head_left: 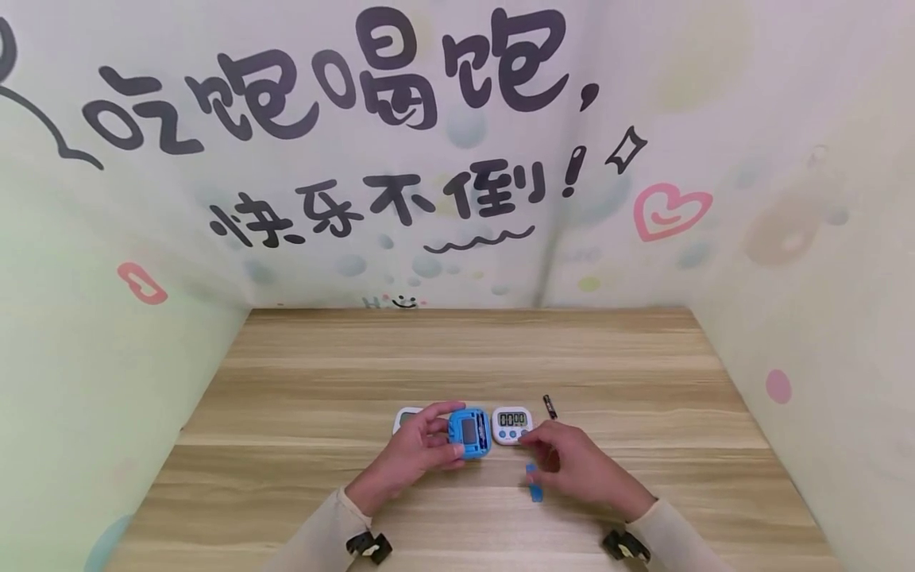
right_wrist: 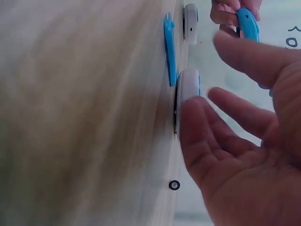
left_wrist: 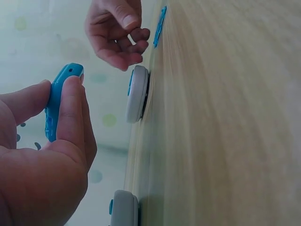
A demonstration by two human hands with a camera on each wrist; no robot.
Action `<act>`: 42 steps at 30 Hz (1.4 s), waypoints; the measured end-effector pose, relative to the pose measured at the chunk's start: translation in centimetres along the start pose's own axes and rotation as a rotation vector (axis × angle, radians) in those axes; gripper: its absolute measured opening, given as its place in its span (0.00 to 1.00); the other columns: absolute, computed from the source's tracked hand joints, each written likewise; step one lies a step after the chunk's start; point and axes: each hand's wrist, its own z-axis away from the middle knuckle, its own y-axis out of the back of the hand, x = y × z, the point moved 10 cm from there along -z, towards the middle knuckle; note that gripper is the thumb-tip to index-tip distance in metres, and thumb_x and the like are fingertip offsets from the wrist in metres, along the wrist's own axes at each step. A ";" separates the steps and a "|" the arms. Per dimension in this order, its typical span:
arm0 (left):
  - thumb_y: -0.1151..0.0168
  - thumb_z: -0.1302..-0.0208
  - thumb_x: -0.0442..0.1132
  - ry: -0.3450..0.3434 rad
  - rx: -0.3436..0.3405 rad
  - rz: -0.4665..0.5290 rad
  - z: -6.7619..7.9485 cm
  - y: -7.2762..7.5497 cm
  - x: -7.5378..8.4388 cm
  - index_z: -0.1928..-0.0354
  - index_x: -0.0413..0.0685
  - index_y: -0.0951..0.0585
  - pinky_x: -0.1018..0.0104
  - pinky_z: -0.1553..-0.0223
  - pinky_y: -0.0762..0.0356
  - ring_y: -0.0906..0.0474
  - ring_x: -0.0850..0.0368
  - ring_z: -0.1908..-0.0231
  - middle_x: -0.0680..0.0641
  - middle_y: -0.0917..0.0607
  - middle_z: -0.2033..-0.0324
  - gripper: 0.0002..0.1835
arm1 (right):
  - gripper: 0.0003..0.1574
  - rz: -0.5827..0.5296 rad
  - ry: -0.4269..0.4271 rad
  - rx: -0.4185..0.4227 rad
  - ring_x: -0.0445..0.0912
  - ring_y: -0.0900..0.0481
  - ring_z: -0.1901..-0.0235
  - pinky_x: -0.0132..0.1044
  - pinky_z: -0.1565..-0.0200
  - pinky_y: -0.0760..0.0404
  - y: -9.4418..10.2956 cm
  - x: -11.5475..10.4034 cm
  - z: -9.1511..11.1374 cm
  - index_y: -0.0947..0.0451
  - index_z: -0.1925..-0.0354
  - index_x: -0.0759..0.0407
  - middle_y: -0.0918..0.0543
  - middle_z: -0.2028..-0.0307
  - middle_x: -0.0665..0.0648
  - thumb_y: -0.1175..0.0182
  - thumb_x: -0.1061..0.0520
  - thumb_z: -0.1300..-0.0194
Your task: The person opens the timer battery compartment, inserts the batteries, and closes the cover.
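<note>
My left hand (head_left: 403, 461) pinches a blue digital timer (head_left: 469, 434) between thumb and fingers, above the table. Its back faces up with the battery slot uncovered, and a dark battery (head_left: 482, 430) lies in that slot. The left wrist view shows the blue timer (left_wrist: 59, 101) edge-on. Loosely bent and holding nothing, my right hand (head_left: 575, 469) hovers over a blue battery cover (head_left: 535, 486) that lies on the table. In the right wrist view this cover (right_wrist: 170, 49) is below the spread thumb and fingers.
A white timer (head_left: 512, 421) with blue buttons lies between the hands, its display reading zeros. Another white timer (head_left: 402, 419) is partly hidden behind my left hand. A loose black battery (head_left: 549, 407) lies farther back on the wooden table (head_left: 457, 342). Printed walls (head_left: 457, 270) enclose the table.
</note>
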 end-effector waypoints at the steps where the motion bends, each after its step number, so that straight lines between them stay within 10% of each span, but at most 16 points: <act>1: 0.30 0.30 0.31 0.003 -0.001 -0.001 0.0 0.0 0.0 0.21 0.41 0.36 0.55 0.48 0.08 0.15 0.51 0.48 0.35 0.20 0.39 0.39 | 0.29 0.013 -0.010 -0.018 0.39 0.23 0.63 0.29 0.63 0.17 -0.2 0.1 0.1 0.17 0.44 0.56 0.19 0.61 0.49 0.20 0.49 0.40; 17: 0.30 0.30 0.31 0.009 0.003 0.010 0.3 -0.2 -0.1 0.22 0.46 0.33 0.55 0.48 0.08 0.14 0.51 0.48 0.35 0.20 0.39 0.37 | 0.28 0.121 -0.096 -0.120 0.38 0.27 0.62 0.29 0.63 0.23 -1.5 0.8 0.3 0.20 0.53 0.49 0.24 0.62 0.45 0.16 0.47 0.47; 26: 0.30 0.30 0.30 0.006 0.008 0.013 0.2 -0.4 0.0 0.23 0.46 0.32 0.55 0.48 0.08 0.14 0.51 0.48 0.37 0.19 0.40 0.37 | 0.22 0.003 -0.067 -0.152 0.37 0.24 0.69 0.29 0.67 0.21 -1.4 0.3 0.1 0.24 0.52 0.48 0.20 0.68 0.45 0.22 0.55 0.37; 42: 0.31 0.29 0.30 0.016 -0.024 0.024 -0.4 -1.2 -0.3 0.22 0.42 0.35 0.55 0.47 0.08 0.14 0.51 0.47 0.36 0.19 0.39 0.37 | 0.14 -0.110 0.086 0.022 0.36 0.24 0.70 0.29 0.70 0.19 1.9 -2.0 -1.9 0.20 0.45 0.53 0.18 0.66 0.44 0.32 0.58 0.27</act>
